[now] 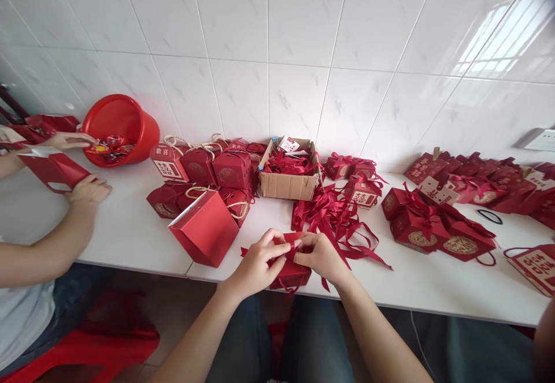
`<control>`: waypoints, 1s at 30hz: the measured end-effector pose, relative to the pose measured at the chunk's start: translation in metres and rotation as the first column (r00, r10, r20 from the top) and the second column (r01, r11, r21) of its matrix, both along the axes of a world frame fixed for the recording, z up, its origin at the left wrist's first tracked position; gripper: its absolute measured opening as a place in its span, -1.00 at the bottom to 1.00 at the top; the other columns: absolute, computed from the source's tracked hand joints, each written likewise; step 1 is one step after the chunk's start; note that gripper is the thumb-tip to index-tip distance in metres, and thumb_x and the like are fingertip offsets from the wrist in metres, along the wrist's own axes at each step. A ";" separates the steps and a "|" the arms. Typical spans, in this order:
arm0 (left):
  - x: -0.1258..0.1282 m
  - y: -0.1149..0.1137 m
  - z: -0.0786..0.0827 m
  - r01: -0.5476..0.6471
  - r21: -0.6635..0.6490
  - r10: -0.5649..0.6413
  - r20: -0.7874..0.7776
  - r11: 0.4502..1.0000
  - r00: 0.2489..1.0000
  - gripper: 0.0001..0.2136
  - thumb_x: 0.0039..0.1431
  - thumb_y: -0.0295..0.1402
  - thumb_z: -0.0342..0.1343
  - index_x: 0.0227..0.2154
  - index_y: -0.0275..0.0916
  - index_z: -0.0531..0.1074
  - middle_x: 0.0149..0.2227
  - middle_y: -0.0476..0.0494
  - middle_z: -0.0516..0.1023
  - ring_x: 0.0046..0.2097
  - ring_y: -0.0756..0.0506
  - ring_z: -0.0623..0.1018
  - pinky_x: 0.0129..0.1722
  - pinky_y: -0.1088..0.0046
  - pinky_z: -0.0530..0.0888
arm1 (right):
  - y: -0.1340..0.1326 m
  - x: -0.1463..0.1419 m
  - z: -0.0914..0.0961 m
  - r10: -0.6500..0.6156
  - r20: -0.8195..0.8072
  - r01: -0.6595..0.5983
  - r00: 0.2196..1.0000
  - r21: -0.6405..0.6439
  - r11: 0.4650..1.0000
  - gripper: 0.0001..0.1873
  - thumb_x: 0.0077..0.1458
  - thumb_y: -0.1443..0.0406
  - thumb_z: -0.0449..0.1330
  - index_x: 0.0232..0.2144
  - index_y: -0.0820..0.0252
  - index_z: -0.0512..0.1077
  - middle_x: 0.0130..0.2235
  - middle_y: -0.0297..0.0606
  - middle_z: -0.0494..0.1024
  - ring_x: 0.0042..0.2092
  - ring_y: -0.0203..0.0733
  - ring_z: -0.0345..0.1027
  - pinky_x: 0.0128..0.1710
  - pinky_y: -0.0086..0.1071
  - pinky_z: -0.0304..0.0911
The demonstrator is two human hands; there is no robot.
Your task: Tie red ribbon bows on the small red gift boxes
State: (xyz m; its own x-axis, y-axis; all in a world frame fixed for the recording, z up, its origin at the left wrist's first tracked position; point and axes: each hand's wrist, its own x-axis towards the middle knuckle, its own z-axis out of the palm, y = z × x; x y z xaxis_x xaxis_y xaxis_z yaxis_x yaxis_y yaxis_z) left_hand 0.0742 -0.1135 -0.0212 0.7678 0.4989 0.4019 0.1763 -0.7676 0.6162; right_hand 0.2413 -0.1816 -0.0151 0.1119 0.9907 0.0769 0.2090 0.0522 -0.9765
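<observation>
A small red gift box (291, 279) stands at the table's front edge before me. Over its top, my left hand (266, 256) pinches a red ribbon (295, 244) between thumb and fingers. My right hand (319, 256) closes on the same ribbon from the other side, its fingertips close to the left ones. The exact shape of the ribbon between the fingers is partly hidden. Just behind the hands lies a loose heap of red ribbons (325, 212), with strands trailing to the right. A larger red box (207, 230) with an open white edge sits left of my hands.
A cardboard carton (288, 186) of ribbons stands by the wall. Rope-handled boxes (234, 166) are stacked left of it; ribboned boxes (418, 230) sit right. At left a co-worker's hand (89, 189) holds a red box (56, 169) near a red bucket (150, 131) of wrapped sweets.
</observation>
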 end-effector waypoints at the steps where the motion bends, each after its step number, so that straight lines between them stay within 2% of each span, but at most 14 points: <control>1: -0.002 0.003 0.003 0.036 0.000 -0.036 -0.028 0.999 0.999 -0.73 0.23 -0.44 -0.08 -0.15 -0.16 0.50 -0.19 -0.15 0.36 -0.37 0.04 0.42 -0.32 0.50 0.41 | 0.000 0.001 0.000 0.022 -0.010 -0.022 1.000 -0.014 1.000 -0.93 -0.20 0.42 0.17 -0.60 0.22 0.46 -0.44 -0.36 0.42 -0.43 -0.30 0.28 -0.47 -0.46 0.17; 6: -0.006 0.018 0.013 0.170 -0.039 -0.173 -0.085 0.985 0.981 -0.74 0.24 -0.37 -0.08 -0.22 -0.18 0.54 -0.22 -0.17 0.38 -0.32 0.00 0.42 -0.29 0.49 0.41 | 0.003 0.008 -0.001 0.017 0.080 -0.014 0.997 -0.038 0.999 -0.91 -0.26 0.43 0.19 -0.71 0.25 0.37 -0.49 -0.40 0.37 -0.49 -0.38 0.17 -0.53 -0.48 0.06; 10: -0.001 0.023 0.010 0.181 -0.044 -0.183 -0.064 0.983 0.981 -0.75 0.25 -0.37 -0.07 -0.29 -0.20 0.55 -0.26 -0.16 0.41 -0.31 -0.01 0.43 -0.28 0.48 0.40 | 0.002 0.009 -0.001 0.011 0.103 -0.007 0.995 -0.038 0.999 -0.95 -0.25 0.41 0.22 -0.66 0.24 0.46 -0.46 -0.36 0.39 -0.45 -0.34 0.23 -0.45 -0.45 0.14; 13: 0.003 0.020 0.002 0.116 0.000 -0.116 0.008 0.993 0.993 -0.76 0.25 -0.38 -0.06 -0.32 -0.20 0.54 -0.31 -0.14 0.42 -0.31 -0.02 0.44 -0.27 0.47 0.41 | -0.002 0.006 -0.001 -0.004 0.084 0.007 0.996 -0.036 0.999 -0.95 -0.21 0.37 0.22 -0.60 0.21 0.51 -0.40 -0.32 0.44 -0.41 -0.29 0.29 -0.39 -0.41 0.20; 15: 0.002 0.018 -0.003 0.050 0.018 -0.051 0.055 0.999 0.997 -0.77 0.25 -0.37 -0.06 -0.30 -0.20 0.52 -0.32 -0.14 0.44 -0.30 -0.02 0.45 -0.27 0.46 0.42 | -0.005 0.006 -0.002 -0.057 0.083 0.058 0.995 -0.007 0.998 -0.94 -0.17 0.33 0.23 -0.59 0.20 0.49 -0.39 -0.30 0.45 -0.38 -0.25 0.31 -0.34 -0.38 0.23; 19: -0.012 0.020 -0.017 -0.169 0.039 0.164 0.094 0.985 0.982 -0.81 0.24 -0.35 -0.05 -0.29 -0.20 0.48 -0.29 -0.13 0.45 -0.28 -0.03 0.48 -0.27 0.49 0.42 | -0.014 0.012 -0.010 -0.291 0.117 0.279 0.950 0.110 0.954 -0.84 -0.14 0.33 0.18 -0.69 0.19 0.35 -0.42 -0.29 0.41 -0.35 -0.21 0.31 -0.30 -0.35 0.23; 21: -0.022 0.024 -0.026 -0.252 0.068 0.244 0.110 0.965 0.964 -0.82 0.22 -0.38 -0.05 -0.32 -0.21 0.47 -0.30 -0.13 0.43 -0.29 -0.03 0.49 -0.28 0.50 0.43 | -0.019 0.016 -0.018 -0.364 0.136 0.348 0.921 0.127 0.929 -0.83 -0.17 0.35 0.17 -0.71 0.17 0.29 -0.43 -0.30 0.38 -0.38 -0.22 0.29 -0.34 -0.36 0.22; 24: -0.032 0.030 -0.036 -0.327 0.196 0.311 0.112 0.924 0.944 -0.76 0.15 -0.50 -0.10 -0.30 -0.20 0.48 -0.30 -0.13 0.41 -0.28 -0.05 0.50 -0.28 0.48 0.43 | -0.026 0.018 -0.028 -0.378 0.163 0.363 0.911 0.116 0.924 -0.85 -0.21 0.36 0.16 -0.71 0.17 0.27 -0.43 -0.31 0.37 -0.38 -0.22 0.30 -0.35 -0.36 0.20; 27: -0.033 0.031 -0.036 -0.385 0.415 0.385 0.088 0.824 0.919 -0.70 0.08 -0.56 -0.09 -0.30 -0.17 0.52 -0.31 -0.13 0.41 -0.28 -0.09 0.49 -0.29 0.43 0.41 | -0.031 0.018 -0.031 -0.377 0.172 0.361 0.910 0.121 0.925 -0.87 -0.22 0.36 0.16 -0.69 0.16 0.27 -0.40 -0.30 0.38 -0.32 -0.18 0.33 -0.28 -0.33 0.21; 30: -0.033 0.027 -0.028 -0.352 0.572 0.397 0.049 0.741 0.916 -0.67 0.04 -0.60 -0.09 -0.30 -0.14 0.53 -0.33 -0.13 0.43 -0.27 -0.12 0.48 -0.25 0.37 0.37 | -0.034 0.021 -0.028 -0.364 0.215 0.345 0.906 0.119 0.931 -0.88 -0.21 0.35 0.16 -0.68 0.16 0.28 -0.37 -0.29 0.38 -0.31 -0.17 0.33 -0.24 -0.31 0.21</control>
